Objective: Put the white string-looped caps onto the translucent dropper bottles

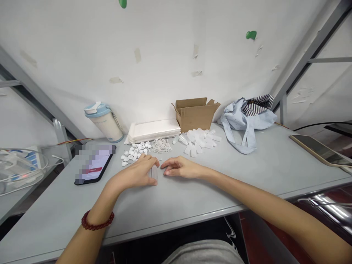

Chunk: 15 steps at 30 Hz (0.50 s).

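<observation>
My left hand (140,170) is closed around a small translucent plastic tube (154,173), held between thumb and fingers just above the grey table. Facing it from the right, my right hand (181,167) has its fingers bent and its thumb a little apart from them. Nothing shows clearly between those fingertips, which stay close to the tube without touching it. Behind my left hand lies a heap of small white caps (137,149). Thin white looped pieces (161,145) lie beside the caps, and farther right spreads a pile of similar translucent tubes (199,141).
A cardboard box (195,116) and a white flat stack (154,131) stand against the wall. On the left are a phone (96,165) and a tumbler (106,123). To the right lie a light blue cloth bag (239,124) and another phone (321,149).
</observation>
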{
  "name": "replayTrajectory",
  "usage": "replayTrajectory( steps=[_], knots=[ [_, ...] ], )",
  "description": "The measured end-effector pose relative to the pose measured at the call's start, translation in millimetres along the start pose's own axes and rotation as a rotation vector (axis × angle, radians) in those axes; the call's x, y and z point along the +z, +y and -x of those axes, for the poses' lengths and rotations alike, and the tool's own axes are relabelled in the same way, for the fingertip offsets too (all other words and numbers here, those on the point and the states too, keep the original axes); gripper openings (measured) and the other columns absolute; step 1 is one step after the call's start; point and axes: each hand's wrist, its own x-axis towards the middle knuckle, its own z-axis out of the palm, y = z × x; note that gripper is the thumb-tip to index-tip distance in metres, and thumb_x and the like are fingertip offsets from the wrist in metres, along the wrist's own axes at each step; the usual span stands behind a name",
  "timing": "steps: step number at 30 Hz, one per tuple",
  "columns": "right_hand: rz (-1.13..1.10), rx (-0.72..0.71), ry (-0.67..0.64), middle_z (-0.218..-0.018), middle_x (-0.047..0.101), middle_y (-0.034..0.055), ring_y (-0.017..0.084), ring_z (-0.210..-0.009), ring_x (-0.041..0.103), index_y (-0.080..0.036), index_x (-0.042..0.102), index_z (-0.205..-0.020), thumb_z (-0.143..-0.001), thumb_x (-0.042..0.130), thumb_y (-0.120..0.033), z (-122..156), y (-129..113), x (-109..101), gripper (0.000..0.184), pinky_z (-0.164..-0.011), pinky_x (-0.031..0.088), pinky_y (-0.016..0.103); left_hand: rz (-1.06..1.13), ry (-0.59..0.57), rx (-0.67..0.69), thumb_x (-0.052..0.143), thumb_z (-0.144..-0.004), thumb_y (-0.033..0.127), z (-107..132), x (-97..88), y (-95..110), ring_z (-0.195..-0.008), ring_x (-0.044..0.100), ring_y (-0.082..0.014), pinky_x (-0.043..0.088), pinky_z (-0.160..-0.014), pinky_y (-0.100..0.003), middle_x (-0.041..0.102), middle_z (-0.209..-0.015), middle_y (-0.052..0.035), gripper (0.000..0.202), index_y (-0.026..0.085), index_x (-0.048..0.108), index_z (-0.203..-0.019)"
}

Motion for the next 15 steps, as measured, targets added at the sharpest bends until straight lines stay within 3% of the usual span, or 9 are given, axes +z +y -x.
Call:
replayTrajectory(
  steps=[6,10,13,15],
  knots=[
    [0.015,-0.008,-0.003,-0.089,0.068,0.0054,0.016,-0.085,0.063,-0.011,0.061,-0.113,-0.079,0.063,-0.018,0,1,0,0.034,-0.086,0.045,0.033,-0.019,-0.010,-0.002,0.059,-0.068,0.038,-1,1.4,0,-0.104,0.047,-0.0288,0.043,-0.083,-0.036,0.056,-0.099,-0.0053,0.040,0.022,0.056,-0.104],
    [0.053,-0.004,0.000,-0.094,0.068,0.0082,0.017,-0.089,0.063,-0.010,0.059,-0.116,-0.080,0.063,-0.019,1,0,0,0.038,-0.088,0.045,0.034,0.006,0.007,-0.038,0.062,-0.066,0.045,6,-9.9,-5,-0.105,0.050,-0.0284,0.045,-0.084,-0.035,0.058,-0.106,-0.0061,0.050,0.022,0.056,-0.109],
    [0.058,-0.021,-0.006,-0.098,0.068,0.0101,0.018,-0.094,0.063,-0.009,0.058,-0.118,-0.080,0.063,-0.018,1,0,1,0.039,-0.089,0.046,0.035,0.057,0.117,-0.162,0.063,-0.064,0.055,17,-23.6,-22,-0.100,0.057,-0.0283,0.047,-0.080,-0.033,0.061,-0.110,-0.0074,0.058,0.022,0.056,-0.111],
    [0.040,-0.037,-0.010,-0.102,0.067,0.0114,0.018,-0.097,0.063,-0.010,0.058,-0.117,-0.080,0.063,-0.016,0,2,2,0.039,-0.090,0.046,0.035,0.084,0.174,-0.302,0.059,-0.066,0.059,23,-30.4,-35,-0.088,0.062,-0.0275,0.048,-0.072,-0.032,0.067,-0.098,-0.0080,0.054,0.021,0.058,-0.105]
  ],
)
